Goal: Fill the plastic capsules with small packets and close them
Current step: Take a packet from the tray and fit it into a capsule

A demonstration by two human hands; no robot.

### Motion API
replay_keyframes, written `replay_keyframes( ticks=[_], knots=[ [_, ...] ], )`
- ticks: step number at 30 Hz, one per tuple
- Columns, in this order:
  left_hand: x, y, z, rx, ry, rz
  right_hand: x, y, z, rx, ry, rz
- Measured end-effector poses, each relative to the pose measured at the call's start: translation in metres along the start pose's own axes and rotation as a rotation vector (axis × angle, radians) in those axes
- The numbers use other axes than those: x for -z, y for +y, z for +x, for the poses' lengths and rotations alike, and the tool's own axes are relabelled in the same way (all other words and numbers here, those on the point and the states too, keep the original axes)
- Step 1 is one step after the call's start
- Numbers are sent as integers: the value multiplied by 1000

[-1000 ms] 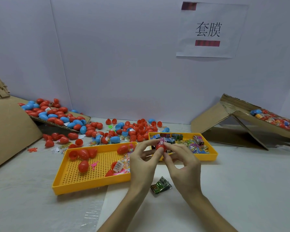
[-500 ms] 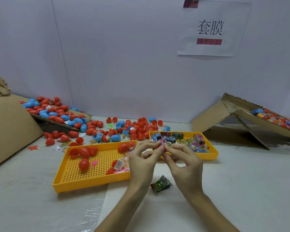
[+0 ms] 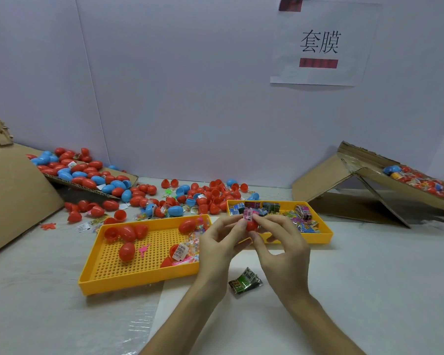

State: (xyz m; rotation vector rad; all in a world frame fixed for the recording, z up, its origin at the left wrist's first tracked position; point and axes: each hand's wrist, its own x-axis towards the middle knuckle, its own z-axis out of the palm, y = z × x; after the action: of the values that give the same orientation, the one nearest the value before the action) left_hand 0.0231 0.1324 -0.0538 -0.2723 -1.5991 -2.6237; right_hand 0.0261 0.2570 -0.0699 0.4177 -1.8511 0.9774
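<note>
Left hand [image 3: 221, 242]: fingers curled, thumb and forefinger pinch the capsule's left side.
Right hand [image 3: 283, 249]: fingers curled, pinches the same capsule from the right.
Capsule [image 3: 251, 226]: red, held between both hands' fingertips, off the table.
Pink packet [image 3: 249, 215]: sticks out of the capsule's top.
Green packet [image 3: 245, 281]: on the table between the wrists.
Perforated tray [image 3: 139, 280]: just left of the left hand, red capsules inside.
Packet tray [image 3: 324, 235]: behind the right hand.
Loose capsules [image 3: 210, 193]: red and blue, beyond both hands.

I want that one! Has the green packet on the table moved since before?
No. The green packet lies where it did, just right of the left yellow tray's near corner.
</note>
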Motion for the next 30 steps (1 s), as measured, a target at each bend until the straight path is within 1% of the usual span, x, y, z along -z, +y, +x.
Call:
replay_keyframes(
  ticks=[3,8,16,23,30],
  knots=[
    [2,1,2,56,14,-59,-1,-1,-1,17,-3,-3],
    [6,3,5,163,-31,-213,-1,2,-1,0,3,-3],
    [7,3,5,200,-24,-237,1,4,-2,14,9,-8],
    [3,7,2,254,-97,-284,2,0,0,-21,-13,3],
    [3,5,1,239,-92,-257,1,0,0,27,-17,-5]
  ],
)
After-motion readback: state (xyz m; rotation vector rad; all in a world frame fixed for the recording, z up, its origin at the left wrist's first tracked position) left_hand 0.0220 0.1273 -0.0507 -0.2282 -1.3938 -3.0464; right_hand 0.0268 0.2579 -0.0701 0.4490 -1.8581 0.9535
